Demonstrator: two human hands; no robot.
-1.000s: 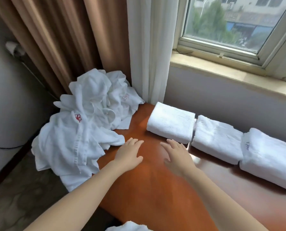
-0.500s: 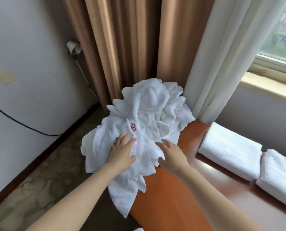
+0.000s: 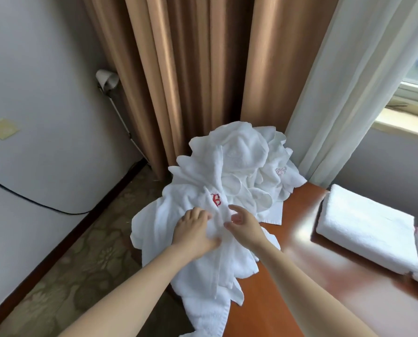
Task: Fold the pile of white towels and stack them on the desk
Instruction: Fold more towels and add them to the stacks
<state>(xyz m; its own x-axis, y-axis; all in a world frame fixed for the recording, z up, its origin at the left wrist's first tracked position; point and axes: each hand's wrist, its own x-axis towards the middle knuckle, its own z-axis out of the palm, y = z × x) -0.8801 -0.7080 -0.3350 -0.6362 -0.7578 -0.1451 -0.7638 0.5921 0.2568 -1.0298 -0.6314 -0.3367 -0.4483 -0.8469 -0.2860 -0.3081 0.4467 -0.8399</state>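
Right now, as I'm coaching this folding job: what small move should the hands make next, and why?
Probably pinch the ridge of cloth between the left hand and right hand and lift one towel free. Both hands are on the tangled pile below the red mark; it hangs off the desk edge.

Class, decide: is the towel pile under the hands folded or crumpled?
Crumpled: the towel pile lies bunched in loose creases, draping over the desk edge.
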